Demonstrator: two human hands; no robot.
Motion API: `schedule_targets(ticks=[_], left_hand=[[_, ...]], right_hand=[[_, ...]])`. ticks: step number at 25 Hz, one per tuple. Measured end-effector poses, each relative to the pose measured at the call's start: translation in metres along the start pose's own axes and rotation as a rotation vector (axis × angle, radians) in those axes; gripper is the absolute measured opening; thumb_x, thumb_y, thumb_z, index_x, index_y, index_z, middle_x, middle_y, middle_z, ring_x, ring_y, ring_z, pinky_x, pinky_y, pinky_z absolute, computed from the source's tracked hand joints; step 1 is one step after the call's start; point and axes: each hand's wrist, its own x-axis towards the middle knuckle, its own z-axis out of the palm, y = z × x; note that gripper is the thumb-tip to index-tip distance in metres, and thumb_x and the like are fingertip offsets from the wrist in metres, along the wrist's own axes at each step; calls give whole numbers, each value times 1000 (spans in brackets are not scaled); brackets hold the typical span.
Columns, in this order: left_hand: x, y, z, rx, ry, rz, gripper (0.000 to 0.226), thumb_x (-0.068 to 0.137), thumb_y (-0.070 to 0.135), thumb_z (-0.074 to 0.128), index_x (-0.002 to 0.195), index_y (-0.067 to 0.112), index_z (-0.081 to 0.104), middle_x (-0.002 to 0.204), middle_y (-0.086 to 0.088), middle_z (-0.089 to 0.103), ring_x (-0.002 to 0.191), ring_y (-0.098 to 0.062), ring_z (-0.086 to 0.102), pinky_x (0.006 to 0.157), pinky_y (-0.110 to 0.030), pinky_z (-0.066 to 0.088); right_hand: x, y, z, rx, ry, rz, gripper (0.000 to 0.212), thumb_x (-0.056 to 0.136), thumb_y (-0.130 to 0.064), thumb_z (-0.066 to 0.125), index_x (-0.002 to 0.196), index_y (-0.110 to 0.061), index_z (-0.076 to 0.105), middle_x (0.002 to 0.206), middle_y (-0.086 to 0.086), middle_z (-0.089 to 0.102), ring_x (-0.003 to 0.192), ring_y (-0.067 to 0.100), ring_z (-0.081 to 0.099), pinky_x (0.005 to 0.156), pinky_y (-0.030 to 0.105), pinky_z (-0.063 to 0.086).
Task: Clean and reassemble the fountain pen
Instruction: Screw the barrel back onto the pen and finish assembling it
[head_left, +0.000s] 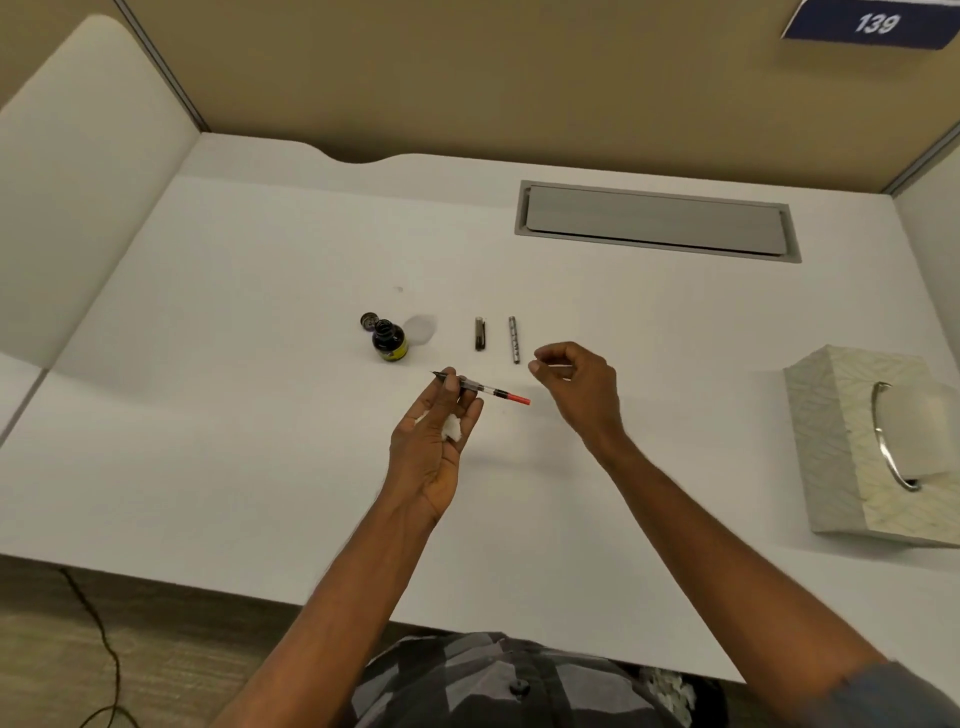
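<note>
My left hand (434, 441) grips the pen's inner section (485, 389), nib pointing left, clear converter and red end pointing right. A small wad of white tissue (451, 427) is tucked in the same palm. My right hand (576, 382) hovers just right of the red end, fingers loosely curled, holding nothing I can see. On the white desk (234, 415) beyond lie the dark pen cap (480, 333) and the silver barrel (514, 339), side by side. An uncapped ink bottle (389, 340) stands to the left with its lid (369, 320) next to it.
A tissue box (878, 441) with a metal handle sits at the right edge. A grey cable hatch (657, 221) is set into the desk at the back. Tan partition walls enclose the desk. A faint round white disc (420, 328) lies right of the bottle.
</note>
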Motion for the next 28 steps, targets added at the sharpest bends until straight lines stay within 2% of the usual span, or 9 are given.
schedule_targets(ticks=[5,10,12,15,19,22,25,28], left_hand=[[25,15,-6,-32,47,5,21,94,1,63,114,0,68,94,-11,77,89,-18,75,93,-37,59],[44,22,-9,-42,87,25,20,92,0,65,112,-1,69,96,-11,76,89,-18,75,93,-37,59],[47,22,-9,-47,90,11,20,92,-1,65,112,-1,69,95,-11,76,89,-17,75,92,-36,60],[47,19,-4,-41,82,-5,19,94,-1,64,113,-2,68,91,-9,76,86,-16,75,91,-36,60],[40,12,2,-30,57,-20,22,94,-1,64,115,-3,67,94,-10,76,85,-16,74,89,-34,61],[26,2,5,-8,24,-41,21,94,0,64,115,-2,67,95,-10,75,86,-16,74,88,-34,61],[8,-6,5,21,-16,-54,18,94,0,63,111,-1,69,93,-10,76,85,-16,75,87,-33,62],[-9,-14,3,43,-42,-41,18,94,1,63,111,0,70,94,-9,76,88,-16,74,89,-34,61]], right_hand=[[59,27,59,-396,18,-132,31,83,-24,83,107,-14,67,107,3,67,95,21,67,83,37,55],[69,41,64,-554,48,-236,14,88,-5,70,100,-9,63,97,8,65,91,31,64,78,42,53],[58,41,50,-521,36,-208,14,87,-3,65,99,-11,65,94,5,69,88,26,66,77,37,54],[21,30,13,-345,32,-101,17,88,-7,67,100,-18,70,98,-5,74,87,13,71,79,24,56],[-41,-1,-47,-169,-58,-94,14,95,-14,71,107,-22,72,105,-12,74,93,8,72,77,19,58],[-74,-19,-72,-158,-48,-175,17,95,-12,72,110,-18,75,107,-13,75,98,6,71,80,14,55],[-94,-24,-80,-155,-18,-260,18,94,-9,73,111,-15,76,106,-11,76,99,9,72,85,19,57],[-112,-24,-90,-98,24,-266,15,94,-10,74,109,-14,76,104,-10,76,98,14,73,86,26,59]])
